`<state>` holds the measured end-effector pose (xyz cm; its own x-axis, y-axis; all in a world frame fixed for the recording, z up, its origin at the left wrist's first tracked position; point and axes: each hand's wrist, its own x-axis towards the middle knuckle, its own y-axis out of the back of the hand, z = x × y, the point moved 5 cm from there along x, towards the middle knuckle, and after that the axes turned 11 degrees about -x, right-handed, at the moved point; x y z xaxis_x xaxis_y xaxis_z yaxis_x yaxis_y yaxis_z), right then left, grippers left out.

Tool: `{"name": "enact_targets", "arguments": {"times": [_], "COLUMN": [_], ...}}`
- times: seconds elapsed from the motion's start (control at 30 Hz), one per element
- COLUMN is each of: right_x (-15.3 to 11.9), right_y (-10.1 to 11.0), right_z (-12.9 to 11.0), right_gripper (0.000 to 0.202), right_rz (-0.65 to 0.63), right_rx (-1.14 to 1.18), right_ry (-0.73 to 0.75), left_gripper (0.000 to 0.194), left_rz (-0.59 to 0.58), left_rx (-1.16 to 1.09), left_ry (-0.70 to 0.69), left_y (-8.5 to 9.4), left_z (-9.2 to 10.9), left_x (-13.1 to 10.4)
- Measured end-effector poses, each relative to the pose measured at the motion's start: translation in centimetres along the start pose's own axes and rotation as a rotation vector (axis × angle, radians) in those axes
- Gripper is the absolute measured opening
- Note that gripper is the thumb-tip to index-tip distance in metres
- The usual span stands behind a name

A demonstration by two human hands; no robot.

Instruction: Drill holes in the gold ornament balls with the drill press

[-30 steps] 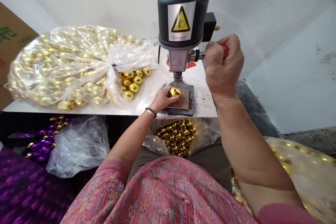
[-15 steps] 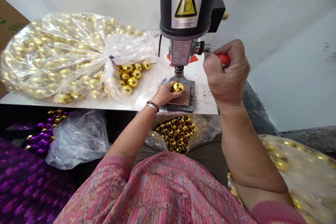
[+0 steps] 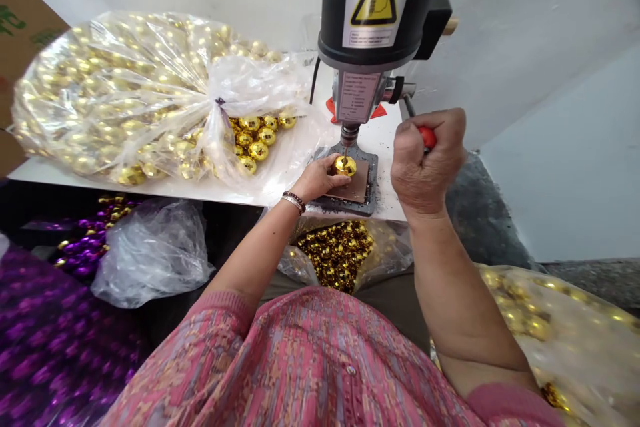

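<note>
My left hand (image 3: 320, 177) pinches a shiny gold mirrored ball (image 3: 345, 166) between thumb and fingers. The ball rests on a brown board (image 3: 356, 188) over the dark metal base (image 3: 371, 197) of a small drill press (image 3: 373, 3). Straight above it is the drill chuck (image 3: 350, 133), its bit reaching down to the top of the ball; whether the bit is inside, I cannot tell. To the right, my right hand (image 3: 427, 163) is wrapped round the red knob (image 3: 429, 137) of the press's feed lever (image 3: 409, 105).
A big clear bag (image 3: 125, 100) of gold balls lies on the white table (image 3: 150, 190). Dark shavings surround the press base. Below the edge sits an open bag of gold balls (image 3: 337, 247). More bags lie right (image 3: 575, 340) and left, one purple (image 3: 55, 340). A cardboard box (image 3: 25, 33) stands far left.
My right hand has moved down with the lever's red knob. My left hand still holds the ball under the bit. The whole view has shifted slightly.
</note>
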<state>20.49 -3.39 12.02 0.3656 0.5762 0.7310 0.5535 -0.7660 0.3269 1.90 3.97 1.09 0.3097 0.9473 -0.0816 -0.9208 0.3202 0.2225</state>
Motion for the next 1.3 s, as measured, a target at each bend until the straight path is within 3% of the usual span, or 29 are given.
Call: {"name": "enact_targets", "arguments": {"times": [0.2,0.4,0.57,0.73,0.8,0.93,1.0,1.1,1.2,1.27,1.3], "right_x": [-0.9,-1.7,2.7,7.1,7.3,6.5,6.2,6.0,5.8,5.7,5.7], "right_y": [-0.9,-1.2,-0.2,-0.6,-0.6,-0.3,-0.1,0.1,0.0,0.0,-0.1], "right_z": [0.8,0.5,-1.0,-1.1,-1.0,-1.0,-1.1,-1.0,-0.7,-0.5,-0.5], "right_gripper": [0.03,0.03,0.029,0.031,0.028,0.026,0.026,0.032,0.039,0.037,0.034], "right_rz": [0.098,0.154,0.184,-0.006,-0.015,-0.004,0.006,0.015,0.002,0.003,0.006], "right_rx": [0.052,0.093,0.08,0.069,0.069,0.079,0.091,0.095,0.082,0.086,0.092], "right_ry": [0.021,0.055,0.05,-0.007,-0.014,-0.043,-0.059,-0.044,-0.001,0.008,0.005], "left_gripper": [0.054,0.045,0.045,0.049,0.052,0.06,0.062,0.05,0.039,0.043,0.047], "left_rz": [0.024,0.025,0.028,0.039,0.001,-0.239,-0.287,-0.119,0.258,0.5,0.559], "left_rx": [-0.028,-0.089,-0.077,-0.121,-0.154,-0.097,-0.04,0.086,0.378,0.633,0.745], "left_ry": [-0.011,-0.027,-0.038,-0.09,-0.094,-0.121,-0.157,-0.168,-0.094,0.003,0.064], "left_y": [0.2,0.0,-0.2,0.0,0.1,-0.6,-0.3,2.4,7.7,11.4,12.9], "left_z": [-0.1,-0.5,-0.6,-0.4,-0.5,-0.4,-0.3,0.0,0.4,0.8,0.8], "left_x": [0.1,0.3,-0.3,-1.8,-2.7,-5.0,-5.9,-5.8,-4.5,-3.7,-3.2]}}
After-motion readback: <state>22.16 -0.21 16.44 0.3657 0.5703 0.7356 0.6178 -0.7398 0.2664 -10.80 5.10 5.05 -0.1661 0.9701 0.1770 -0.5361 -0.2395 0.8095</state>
